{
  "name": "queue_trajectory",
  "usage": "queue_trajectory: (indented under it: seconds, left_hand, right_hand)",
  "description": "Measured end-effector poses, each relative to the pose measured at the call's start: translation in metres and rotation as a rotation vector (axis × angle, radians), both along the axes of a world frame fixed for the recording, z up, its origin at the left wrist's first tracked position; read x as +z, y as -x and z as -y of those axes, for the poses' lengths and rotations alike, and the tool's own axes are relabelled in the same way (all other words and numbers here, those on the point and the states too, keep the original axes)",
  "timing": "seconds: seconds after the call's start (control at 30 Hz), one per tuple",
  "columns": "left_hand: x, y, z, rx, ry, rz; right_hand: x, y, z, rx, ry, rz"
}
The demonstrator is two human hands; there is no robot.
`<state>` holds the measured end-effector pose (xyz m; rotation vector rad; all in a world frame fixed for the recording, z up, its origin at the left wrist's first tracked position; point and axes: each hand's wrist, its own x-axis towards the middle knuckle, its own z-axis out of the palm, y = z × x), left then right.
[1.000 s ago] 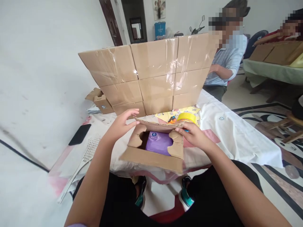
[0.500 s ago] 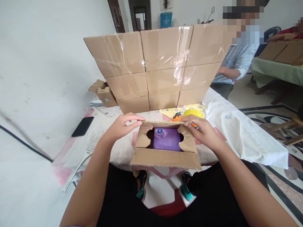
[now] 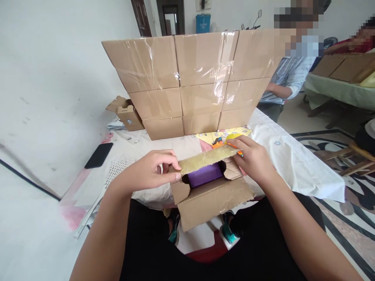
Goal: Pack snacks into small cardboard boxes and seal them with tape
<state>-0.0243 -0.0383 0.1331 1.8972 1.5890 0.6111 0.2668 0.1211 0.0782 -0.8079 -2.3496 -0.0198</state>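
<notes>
A small cardboard box (image 3: 211, 199) sits at the table's near edge in front of me, with a purple packet (image 3: 204, 174) inside. My left hand (image 3: 152, 171) pinches the left end of the far flap (image 3: 205, 159), which is folded partly over the opening. My right hand (image 3: 253, 160) grips the flap's right end. The near flap hangs open toward my lap. The two side flaps are folded inward.
A wall of several taped cardboard boxes (image 3: 193, 82) stands behind. A yellow tape roll (image 3: 233, 136) lies by my right hand. A black phone (image 3: 99, 155) and a white mesh swatter (image 3: 117, 169) lie left. A small open box (image 3: 125, 113) sits far left. A seated person (image 3: 288, 74) is at right.
The far flap has come down toward me over the purple packet, both hands moving with it. The box has tilted and its near flap has dropped lower.
</notes>
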Motion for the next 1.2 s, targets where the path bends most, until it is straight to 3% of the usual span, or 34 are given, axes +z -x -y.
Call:
queue_trajectory:
  seconds: [0.07, 0.13, 0.2, 0.3, 0.4, 0.5, 0.57, 0.7, 0.77, 0.87, 1.07, 1.2]
  left_hand:
    - [-0.003, -0.005, 0.001, 0.002, -0.018, -0.04]
    - [-0.009, -0.012, -0.002, 0.031, -0.069, -0.146]
    - [-0.017, -0.018, -0.006, 0.079, -0.127, -0.293]
    - [-0.028, -0.024, -0.014, 0.135, -0.178, -0.441]
    - [-0.032, -0.027, -0.018, 0.143, -0.178, -0.356]
    - [-0.028, -0.032, -0.015, 0.161, -0.14, -0.173]
    - [-0.023, -0.037, -0.011, 0.183, -0.094, -0.055]
    - [-0.015, -0.045, -0.003, 0.199, 0.067, 0.215]
    - [-0.015, -0.046, 0.0, 0.167, 0.149, 0.329]
    - [-0.018, -0.045, 0.0, 0.118, 0.219, 0.415]
    - [-0.026, -0.045, -0.004, 0.158, 0.324, 0.644]
    - [-0.027, -0.044, -0.005, 0.215, 0.349, 0.693]
  right_hand:
    - [0.005, 0.002, 0.01, -0.212, 0.03, -0.033]
    - [0.01, 0.005, 0.022, -0.305, 0.128, -0.067]
    - [0.013, 0.01, 0.035, -0.215, 0.256, -0.09]
    - [0.009, 0.025, 0.057, 0.046, 0.364, -0.074]
    - [0.001, 0.043, 0.073, 0.222, 0.424, -0.001]
    - [-0.001, 0.058, 0.08, 0.226, 0.574, -0.014]
    - [0.005, 0.063, 0.079, 0.22, 0.831, -0.062]
    - [0.019, 0.071, 0.076, 0.403, 1.605, -0.085]
    - [0.019, 0.075, 0.078, 0.497, 1.749, -0.197]
    - [0.009, 0.08, 0.083, 0.562, 1.726, -0.361]
    - [-0.013, 0.082, 0.088, 0.593, 1.569, -0.554]
    - [-0.014, 0.08, 0.091, 0.506, 1.33, -0.533]
